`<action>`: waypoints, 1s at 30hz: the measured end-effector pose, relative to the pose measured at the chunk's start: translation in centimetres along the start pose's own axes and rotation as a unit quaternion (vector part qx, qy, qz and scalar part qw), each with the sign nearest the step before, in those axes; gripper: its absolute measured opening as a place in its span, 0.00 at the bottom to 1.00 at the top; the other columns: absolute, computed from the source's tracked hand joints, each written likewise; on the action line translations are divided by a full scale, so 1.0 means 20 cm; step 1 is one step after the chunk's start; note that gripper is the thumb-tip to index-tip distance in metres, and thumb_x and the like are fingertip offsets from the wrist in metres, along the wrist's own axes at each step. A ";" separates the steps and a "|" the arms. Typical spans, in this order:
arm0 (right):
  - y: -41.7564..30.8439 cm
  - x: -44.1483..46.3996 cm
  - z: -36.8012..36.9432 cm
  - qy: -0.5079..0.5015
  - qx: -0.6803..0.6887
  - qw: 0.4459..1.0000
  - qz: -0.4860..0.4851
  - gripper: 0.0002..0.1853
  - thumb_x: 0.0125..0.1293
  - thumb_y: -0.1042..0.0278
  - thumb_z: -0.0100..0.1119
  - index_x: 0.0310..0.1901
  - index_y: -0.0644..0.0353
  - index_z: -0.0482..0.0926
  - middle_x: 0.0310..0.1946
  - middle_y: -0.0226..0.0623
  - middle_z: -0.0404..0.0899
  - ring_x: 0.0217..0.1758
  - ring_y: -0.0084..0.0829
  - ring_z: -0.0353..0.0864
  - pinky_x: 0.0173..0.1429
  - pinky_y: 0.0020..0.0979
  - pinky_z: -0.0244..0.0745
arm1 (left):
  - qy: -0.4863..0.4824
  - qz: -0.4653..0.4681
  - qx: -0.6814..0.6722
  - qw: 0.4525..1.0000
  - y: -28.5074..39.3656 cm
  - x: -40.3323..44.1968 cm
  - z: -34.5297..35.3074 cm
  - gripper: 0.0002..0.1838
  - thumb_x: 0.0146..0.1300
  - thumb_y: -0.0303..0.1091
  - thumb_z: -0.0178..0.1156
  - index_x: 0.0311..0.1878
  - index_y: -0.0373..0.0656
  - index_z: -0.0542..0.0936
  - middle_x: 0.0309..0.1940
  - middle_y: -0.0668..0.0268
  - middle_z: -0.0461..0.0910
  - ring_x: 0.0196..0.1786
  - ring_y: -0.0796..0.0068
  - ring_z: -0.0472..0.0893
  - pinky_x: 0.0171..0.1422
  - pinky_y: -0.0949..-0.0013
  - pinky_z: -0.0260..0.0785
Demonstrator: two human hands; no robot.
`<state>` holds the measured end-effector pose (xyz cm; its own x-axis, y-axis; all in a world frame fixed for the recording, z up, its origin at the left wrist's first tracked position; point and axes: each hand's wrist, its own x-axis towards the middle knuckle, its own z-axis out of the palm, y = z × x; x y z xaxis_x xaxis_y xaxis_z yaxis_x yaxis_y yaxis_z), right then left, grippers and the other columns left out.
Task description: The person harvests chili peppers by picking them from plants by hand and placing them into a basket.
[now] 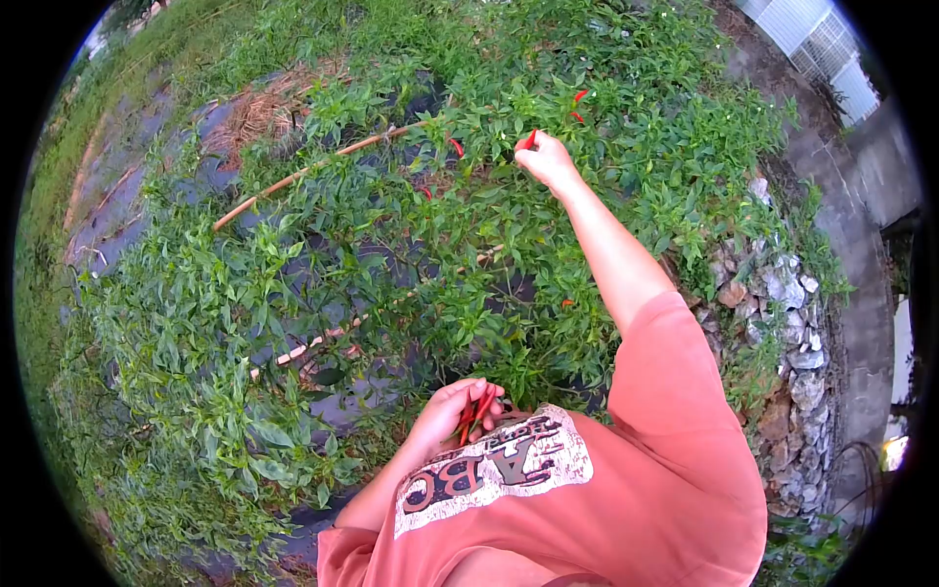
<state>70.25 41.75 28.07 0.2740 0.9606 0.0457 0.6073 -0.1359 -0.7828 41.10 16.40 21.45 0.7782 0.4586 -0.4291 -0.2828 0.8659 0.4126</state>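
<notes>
A: Where is the right hand (550, 164), and how do its fingers stand?
B: At one o'clock from the middle of the view, out among the pepper plants (665, 147); thumb and fingers are clamped together on a red chilli (531, 140), bright and smooth, one end poking above the grip; the fingers hide the rest, so one cannot tell whether it is off its stem.
A: And the left hand (440, 419)?
B: At six o'clock, cupped close to the printed shirt (641, 470); its fingers curl in around a bunch of red chillies (479, 411), slender and pointed, some glossy, some darker, lying across one another; their exact number is hard to tell.
A: So that palm contains the bunch; where else does red show?
B: On the plants; two red pods (580, 96) at one o'clock from the right hand; another red pod (457, 149) at twelve o'clock from the middle; a small orange one (567, 303) at three; a bamboo pole (313, 171) slants at ten; rough stones (807, 386) lie between three and four.
</notes>
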 end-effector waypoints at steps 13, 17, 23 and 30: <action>-0.12 0.02 -0.16 -0.174 -0.229 0.958 -0.022 0.10 0.48 0.62 0.62 0.34 0.53 0.80 0.29 0.31 0.80 0.31 0.26 0.79 0.35 0.29 0.74 | -0.009 -0.011 0.001 1.000 0.03 0.02 -0.02 0.16 0.66 0.40 0.47 0.43 0.36 0.74 0.26 0.65 0.77 0.23 0.78 0.75 0.17 0.79 0.63; -0.18 -0.06 -0.13 -0.105 -0.478 0.862 -0.131 0.10 0.49 0.67 0.54 0.35 0.48 0.80 0.34 0.34 0.80 0.40 0.35 0.78 0.43 0.36 0.73 | -0.010 -0.009 -0.008 1.000 0.02 0.02 -0.02 0.15 0.65 0.39 0.47 0.42 0.34 0.73 0.26 0.61 0.77 0.23 0.74 0.77 0.17 0.78 0.64; -0.15 -0.05 -0.03 -0.116 -0.451 0.866 -0.184 0.10 0.52 0.66 0.52 0.36 0.52 0.78 0.32 0.36 0.80 0.38 0.38 0.79 0.42 0.37 0.74 | -0.020 0.007 -0.017 1.000 0.00 0.01 -0.03 0.15 0.65 0.38 0.47 0.42 0.34 0.73 0.27 0.61 0.77 0.23 0.74 0.77 0.18 0.78 0.64; -0.11 0.06 0.07 -0.129 -0.494 0.848 -0.139 0.13 0.50 0.67 0.51 0.36 0.62 0.79 0.37 0.47 0.79 0.41 0.44 0.78 0.47 0.40 0.73 | -0.001 0.010 -0.014 1.000 -0.01 -0.01 -0.05 0.15 0.65 0.38 0.46 0.42 0.34 0.74 0.27 0.61 0.77 0.24 0.73 0.77 0.18 0.77 0.64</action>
<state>68.30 43.56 28.98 -0.0776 0.9926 -0.0931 0.9853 0.0907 0.1448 40.48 16.26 20.68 0.7740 0.4749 -0.4188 -0.3140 0.8622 0.3974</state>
